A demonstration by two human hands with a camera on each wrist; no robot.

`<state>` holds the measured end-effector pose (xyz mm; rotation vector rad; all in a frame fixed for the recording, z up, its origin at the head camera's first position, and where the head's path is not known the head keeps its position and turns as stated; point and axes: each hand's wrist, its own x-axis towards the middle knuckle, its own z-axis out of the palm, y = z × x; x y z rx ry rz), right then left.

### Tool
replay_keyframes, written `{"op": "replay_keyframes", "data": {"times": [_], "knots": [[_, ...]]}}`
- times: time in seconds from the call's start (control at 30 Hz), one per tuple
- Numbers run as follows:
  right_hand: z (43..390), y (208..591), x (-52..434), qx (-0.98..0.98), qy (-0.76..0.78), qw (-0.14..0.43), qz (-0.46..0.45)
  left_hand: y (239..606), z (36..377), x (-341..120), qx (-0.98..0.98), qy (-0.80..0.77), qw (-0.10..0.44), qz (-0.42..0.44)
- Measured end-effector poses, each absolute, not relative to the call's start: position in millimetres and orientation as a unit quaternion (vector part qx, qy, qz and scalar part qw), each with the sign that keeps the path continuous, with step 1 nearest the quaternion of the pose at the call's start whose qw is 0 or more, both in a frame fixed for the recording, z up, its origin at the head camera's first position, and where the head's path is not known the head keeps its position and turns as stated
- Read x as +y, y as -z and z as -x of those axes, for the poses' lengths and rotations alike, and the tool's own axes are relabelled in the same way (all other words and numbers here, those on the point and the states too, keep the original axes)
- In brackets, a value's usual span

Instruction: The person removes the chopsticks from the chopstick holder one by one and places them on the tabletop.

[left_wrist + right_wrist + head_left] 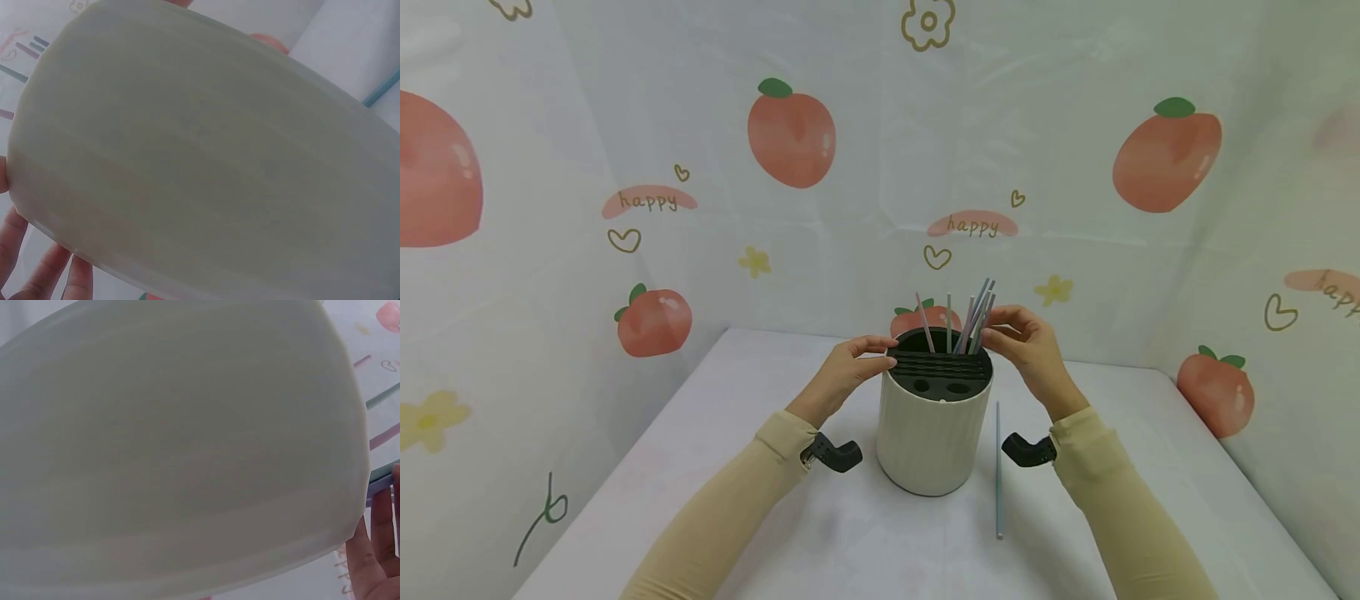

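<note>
At the left rim of a white ribbed holder (pixel 928 442), touching with the fingertips of the left hand (pixel 842 372), with thumb and fingers nearly straight and slightly parted. Above the right rim, reaching with the right hand (pixel 1030 354) to a bundle of thin sticks (pixel 976 315) in blue and purple, with thumb and forefinger narrowly apart; cannot tell whether pinching or only touching. Upright near the middle of the white table (pixel 850 542), with a black insert (pixel 940 389) of slots and holes on top. Also in the rear opening, left of the bundle: pink stick (pixel 925 322), leaning left; pale green stick (pixel 948 323), upright. Flat on the table, right of the holder: blue stick (pixel 998 467). Behind, hung with printed fruit and flowers: white backdrop (pixel 842 250).
</note>
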<state>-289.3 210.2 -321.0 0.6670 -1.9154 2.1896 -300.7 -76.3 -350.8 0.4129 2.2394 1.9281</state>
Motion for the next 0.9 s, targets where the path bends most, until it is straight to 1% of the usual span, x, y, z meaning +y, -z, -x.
{"op": "replay_keyframes", "data": {"times": [0.17,0.3,0.5,0.7,0.8,0.9], "knots": [[289.7,316.8,210.9,-0.646,-0.725,0.08,-0.225,350.8,301.0,-75.8,0.75,-0.643,0.08,-0.137],[287.9,302.4,213.2,-0.643,-0.724,0.087,-0.234,350.5,300.4,-74.6,0.747,-0.645,0.086,-0.136],[279.6,259.1,220.2,-0.626,-0.722,0.117,-0.271,350.8,300.1,-74.7,0.744,-0.648,0.087,-0.136],[266.8,211.7,232.1,-0.538,-0.773,0.158,-0.297,348.4,299.3,-76.6,0.747,-0.645,0.083,-0.137],[260.3,195.3,243.0,-0.498,-0.802,0.178,-0.279,349.0,299.9,-76.6,0.742,-0.651,0.082,-0.138],[257.0,191.7,256.4,-0.481,-0.821,0.192,-0.239,350.3,300.1,-76.2,0.736,-0.657,0.083,-0.139]]}}
